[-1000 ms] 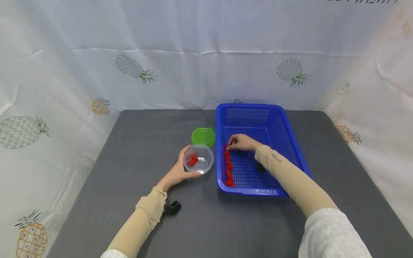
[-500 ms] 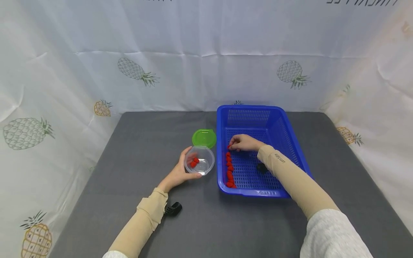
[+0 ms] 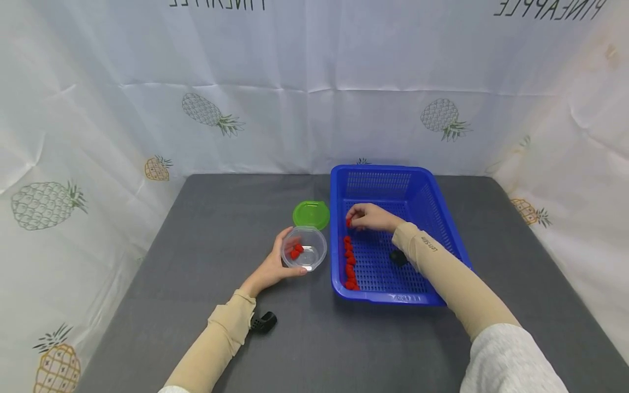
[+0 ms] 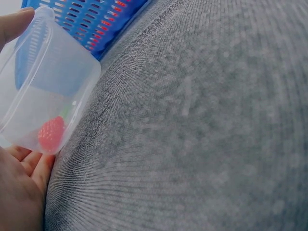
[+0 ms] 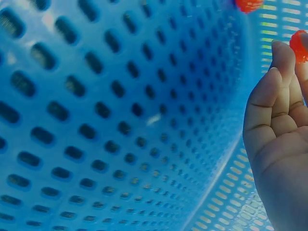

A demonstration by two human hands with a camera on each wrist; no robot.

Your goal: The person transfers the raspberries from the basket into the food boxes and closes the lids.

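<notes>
My left hand (image 3: 271,268) holds a clear plastic tub (image 3: 314,248), thumb on the near side and fingers round the far side. Inside the tub lie a couple of red raspberries (image 3: 297,251); the left wrist view shows one raspberry (image 4: 51,134) with a bit of green through the wall. Over the left part of a blue basket (image 3: 388,297), my right hand (image 3: 373,217) pinches another raspberry (image 5: 299,47) between thumb and fingers. Below that hand, a row of several raspberries (image 3: 350,261) runs along the basket's left wall toward the near corner.
A green lid (image 3: 312,214) lies on the grey table (image 3: 221,218), just behind the tub. The black wrist camera (image 3: 264,322) shows beside the left forearm, and another dark piece (image 3: 398,257) sits under the right wrist. A pineapple-print curtain (image 3: 314,125) hangs behind the table.
At the far end of the row, my right hand has picked up a raspberry and lifted it off, leaving a gap to the others. The left hand keeps its hold; the head view has tilted slightly up.
</notes>
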